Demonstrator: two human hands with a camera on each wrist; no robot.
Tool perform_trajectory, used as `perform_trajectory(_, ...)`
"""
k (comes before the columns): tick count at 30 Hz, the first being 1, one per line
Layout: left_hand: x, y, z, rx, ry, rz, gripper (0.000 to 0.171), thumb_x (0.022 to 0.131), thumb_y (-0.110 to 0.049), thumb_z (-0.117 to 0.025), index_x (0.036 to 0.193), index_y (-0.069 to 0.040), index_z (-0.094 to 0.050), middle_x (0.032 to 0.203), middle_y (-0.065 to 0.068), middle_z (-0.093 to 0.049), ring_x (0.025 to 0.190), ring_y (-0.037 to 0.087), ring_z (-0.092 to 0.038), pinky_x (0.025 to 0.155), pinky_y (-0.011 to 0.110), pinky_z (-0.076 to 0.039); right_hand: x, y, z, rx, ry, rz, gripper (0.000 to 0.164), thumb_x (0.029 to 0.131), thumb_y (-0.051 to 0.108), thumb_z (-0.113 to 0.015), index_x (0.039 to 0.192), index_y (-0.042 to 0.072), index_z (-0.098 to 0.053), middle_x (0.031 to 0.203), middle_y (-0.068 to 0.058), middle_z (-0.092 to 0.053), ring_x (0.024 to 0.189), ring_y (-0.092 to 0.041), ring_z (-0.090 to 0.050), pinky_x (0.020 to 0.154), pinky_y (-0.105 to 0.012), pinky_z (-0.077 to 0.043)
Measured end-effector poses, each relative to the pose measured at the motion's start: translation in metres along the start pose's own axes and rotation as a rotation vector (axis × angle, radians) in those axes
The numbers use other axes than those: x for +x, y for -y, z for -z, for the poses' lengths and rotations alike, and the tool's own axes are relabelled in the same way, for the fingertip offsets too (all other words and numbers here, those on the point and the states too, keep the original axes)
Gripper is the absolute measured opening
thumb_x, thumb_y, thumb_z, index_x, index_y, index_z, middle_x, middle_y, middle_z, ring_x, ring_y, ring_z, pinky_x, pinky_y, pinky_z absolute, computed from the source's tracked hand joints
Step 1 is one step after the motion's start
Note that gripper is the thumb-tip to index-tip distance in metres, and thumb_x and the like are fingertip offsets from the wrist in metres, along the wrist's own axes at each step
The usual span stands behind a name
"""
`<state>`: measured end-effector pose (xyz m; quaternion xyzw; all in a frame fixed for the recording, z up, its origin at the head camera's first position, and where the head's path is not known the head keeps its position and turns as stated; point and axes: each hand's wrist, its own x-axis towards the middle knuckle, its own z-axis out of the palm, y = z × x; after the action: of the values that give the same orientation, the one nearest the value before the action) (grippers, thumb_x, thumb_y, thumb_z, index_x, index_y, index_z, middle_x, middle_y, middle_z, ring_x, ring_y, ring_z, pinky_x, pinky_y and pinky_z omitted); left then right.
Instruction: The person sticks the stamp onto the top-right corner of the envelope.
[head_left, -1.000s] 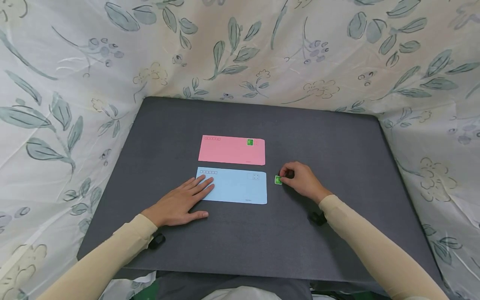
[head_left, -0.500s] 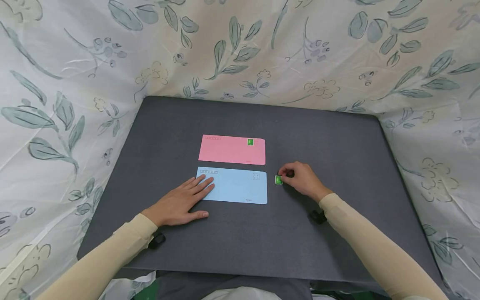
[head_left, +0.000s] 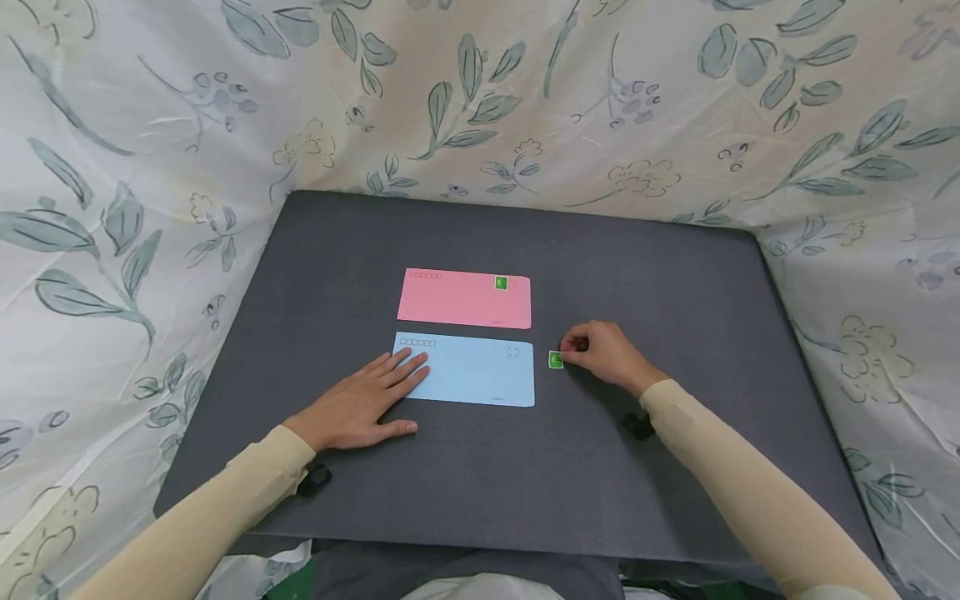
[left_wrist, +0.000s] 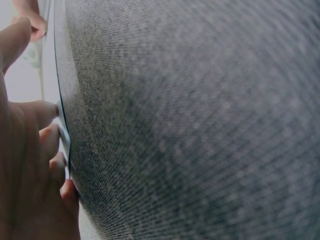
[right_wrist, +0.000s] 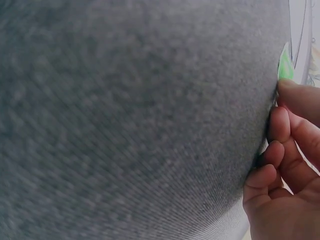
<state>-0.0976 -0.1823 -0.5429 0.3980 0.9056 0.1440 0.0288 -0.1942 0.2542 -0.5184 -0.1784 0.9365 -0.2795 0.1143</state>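
Observation:
A light blue envelope (head_left: pixel 472 375) lies on the dark grey table, with a small printed square at its upper right. My left hand (head_left: pixel 363 406) rests on its left end, fingers spread and straight, thumb on the table. To the right of the envelope, my right hand (head_left: pixel 606 357) pinches the right edge of a small green stamp (head_left: pixel 555 360) between thumb and fingers. In the right wrist view the stamp (right_wrist: pixel 285 65) sticks out past the thumb tip, close to the table surface. Just beyond the blue envelope lies a pink envelope (head_left: pixel 457 300) bearing a similar green stamp (head_left: pixel 501 283).
The dark grey table (head_left: pixel 637 267) has a visible far edge and side edges. White cloth with a leaf pattern (head_left: pixel 465 100) surrounds it at the back and both sides. A dark band (head_left: pixel 639 425) sits under the right wrist, another (head_left: pixel 315 478) under the left.
My right hand and its stamp have shifted only very slightly, the wrist a little to the right. The left hand and both envelopes have stayed in place.

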Motion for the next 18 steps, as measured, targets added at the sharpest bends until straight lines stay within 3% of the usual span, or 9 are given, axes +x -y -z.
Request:
perform_trajectory(10, -0.0001, 0.0001, 0.0009, 0.004, 0.01, 0.005, 0.087, 0.098, -0.066, -0.048, 0.161, -0.009, -0.028, 0.168, 0.009, -0.022, 0.153, 0.032, -0.019, 0.121, 0.053, -0.02, 0.0013, -0.003, 0.0056, 0.073, 0.046, 0.0, 0.007, 0.097, 0.021, -0.071, 0.092, 0.018, -0.076, 0.083, 0.002, -0.067, 0.075, -0.019, -0.058, 0.065, -0.035, -0.05)
perform_trajectory(18, -0.0011, 0.0007, 0.0007, -0.007, 0.042, 0.022, 0.088, 0.099, -0.068, -0.043, 0.163, -0.013, -0.023, 0.169, 0.005, -0.016, 0.155, 0.028, -0.013, 0.124, 0.049, -0.014, 0.0005, 0.0038, 0.0096, 0.126, 0.087, 0.003, 0.009, 0.098, 0.02, -0.069, 0.095, 0.016, -0.076, 0.085, -0.001, -0.068, 0.077, -0.02, -0.058, 0.068, -0.036, -0.049)
